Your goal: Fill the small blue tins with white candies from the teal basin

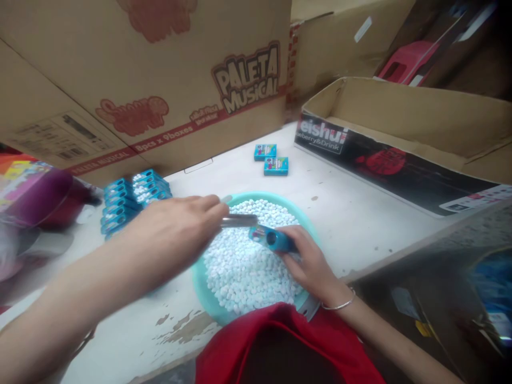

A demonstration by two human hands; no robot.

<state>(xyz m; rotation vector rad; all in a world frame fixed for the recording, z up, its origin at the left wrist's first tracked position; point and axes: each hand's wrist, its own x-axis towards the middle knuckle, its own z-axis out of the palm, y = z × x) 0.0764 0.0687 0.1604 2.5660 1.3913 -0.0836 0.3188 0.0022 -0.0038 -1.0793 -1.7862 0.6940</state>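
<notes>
I saw the left grip (pixel 188 224) closed round a metal tool (pixel 242 220), the right grip (pixel 308 261) clasping a box (pixel 279 240) just beside that, and a bowl (pixel 201 290) of pellets (pixel 248 280) below both.

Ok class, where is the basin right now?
In the head view, the basin sits just below centre on the table, with the left hand over its left edge and the right hand over its right.

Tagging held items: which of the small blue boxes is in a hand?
The blue box in the right hand, over the basin of white pellets; the others, a pair and a cluster, sit on the table.
</notes>
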